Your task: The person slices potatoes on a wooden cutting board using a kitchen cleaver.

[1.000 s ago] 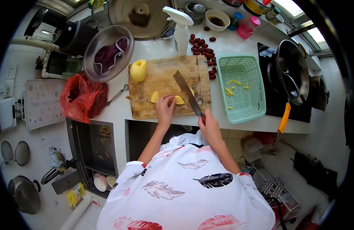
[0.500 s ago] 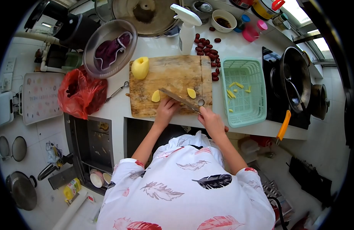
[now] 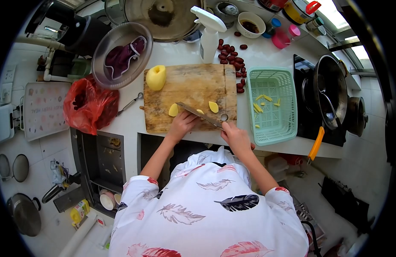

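Head view: knife at the yellow slice, left fingertips close by.
Your left hand (image 3: 183, 125) has its fingers bunched near the knife (image 3: 200, 114); contact beneath them probably includes the yellow slice (image 3: 200, 111), though partly hidden. The slice shows just beyond the blade from those fingers. Your right-hand fingers (image 3: 230, 130) wrap the handle. Slice judged light, firm, slick; best held by its outer edge, fingertips curled back.

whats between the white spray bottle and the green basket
Dark-red, date-like fruits lie scattered between the spray bottle and the basket, in the head view.
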Motion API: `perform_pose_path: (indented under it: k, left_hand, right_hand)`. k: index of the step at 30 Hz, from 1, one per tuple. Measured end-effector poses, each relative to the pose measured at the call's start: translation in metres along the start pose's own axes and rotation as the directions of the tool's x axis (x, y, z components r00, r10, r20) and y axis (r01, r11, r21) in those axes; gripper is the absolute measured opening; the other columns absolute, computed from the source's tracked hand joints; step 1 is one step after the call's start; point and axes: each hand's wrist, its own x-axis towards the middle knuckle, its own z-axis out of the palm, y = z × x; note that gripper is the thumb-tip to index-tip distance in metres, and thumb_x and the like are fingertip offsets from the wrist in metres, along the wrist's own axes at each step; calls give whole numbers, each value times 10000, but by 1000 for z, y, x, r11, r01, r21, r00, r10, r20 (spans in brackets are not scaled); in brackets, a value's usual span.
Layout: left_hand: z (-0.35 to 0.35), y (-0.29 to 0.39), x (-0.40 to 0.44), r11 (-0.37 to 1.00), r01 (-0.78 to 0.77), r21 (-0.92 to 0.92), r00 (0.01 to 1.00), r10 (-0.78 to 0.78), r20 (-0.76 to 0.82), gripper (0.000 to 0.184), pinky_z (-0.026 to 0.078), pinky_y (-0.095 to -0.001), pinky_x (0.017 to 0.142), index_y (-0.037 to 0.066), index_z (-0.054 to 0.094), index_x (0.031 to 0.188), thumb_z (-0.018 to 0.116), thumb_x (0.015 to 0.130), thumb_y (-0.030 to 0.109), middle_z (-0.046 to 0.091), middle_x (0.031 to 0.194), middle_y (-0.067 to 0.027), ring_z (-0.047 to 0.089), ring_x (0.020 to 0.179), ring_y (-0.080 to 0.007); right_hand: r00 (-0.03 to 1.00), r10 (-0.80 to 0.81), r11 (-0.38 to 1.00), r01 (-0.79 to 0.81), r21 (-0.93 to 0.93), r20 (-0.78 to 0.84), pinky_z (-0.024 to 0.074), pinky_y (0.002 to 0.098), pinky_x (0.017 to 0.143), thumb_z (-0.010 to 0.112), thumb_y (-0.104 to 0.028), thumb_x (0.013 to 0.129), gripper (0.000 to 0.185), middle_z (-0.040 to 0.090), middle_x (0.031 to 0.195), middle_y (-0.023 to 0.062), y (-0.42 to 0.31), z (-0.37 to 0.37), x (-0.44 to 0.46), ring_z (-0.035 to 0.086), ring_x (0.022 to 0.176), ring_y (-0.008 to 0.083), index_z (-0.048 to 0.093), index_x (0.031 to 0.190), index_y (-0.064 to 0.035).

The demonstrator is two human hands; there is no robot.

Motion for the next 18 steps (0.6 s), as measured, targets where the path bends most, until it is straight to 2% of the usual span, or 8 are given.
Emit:
perform_pose_path:
  k: [5, 18]
  left_hand:
    - [-1, -7, -4, 1000, -10, -27, 997, 12, 73, 280, 443, -370, 905, 68, 678, 918, 633, 642, 73, 618, 999, -46, 552, 1012, -239]
    - [-8, -4, 5, 998, 8, -61, 998, -4, 70, 261, 460, -366, 863, 58, 669, 920, 625, 663, 66, 613, 982, -52, 561, 975, -241]
  right_hand:
    - [1000, -13, 1000, 13, 11, 3, 478, 415, 475, 581, -119, 790, 110, 565, 728, 97, -2, -1, -1, 591, 585, 322, 480, 828, -100]
    - [999, 30, 998, -30, 62, -10, 479, 420, 489, 585, -109, 783, 123, 565, 742, 110, -6, 5, 1, 592, 597, 324, 476, 836, -91]
